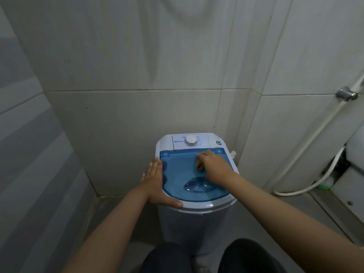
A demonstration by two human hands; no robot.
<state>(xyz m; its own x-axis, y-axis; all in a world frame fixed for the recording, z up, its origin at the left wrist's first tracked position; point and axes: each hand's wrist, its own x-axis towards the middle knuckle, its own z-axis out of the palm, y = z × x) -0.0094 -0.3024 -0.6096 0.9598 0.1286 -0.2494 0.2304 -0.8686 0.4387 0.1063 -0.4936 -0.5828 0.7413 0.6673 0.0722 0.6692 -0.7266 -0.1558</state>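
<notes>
A small white washing machine [199, 221] stands in the tiled corner, with a see-through blue lid [183, 174] and a white dial [191, 140] on its back panel. My left hand [157, 184] lies flat against the machine's left rim, fingers straight, thumb along the front edge. My right hand [212, 164] rests on the lid near its back edge and grips a small tan thing [200, 166], perhaps a sponge or cloth, mostly hidden under the fingers.
Tiled walls close in behind and on both sides. A white hose [307, 146] runs down from a metal tap [346, 94] on the right wall. A white fixture [354, 174] stands at the right. My dark-clad knees [206, 257] are just before the machine.
</notes>
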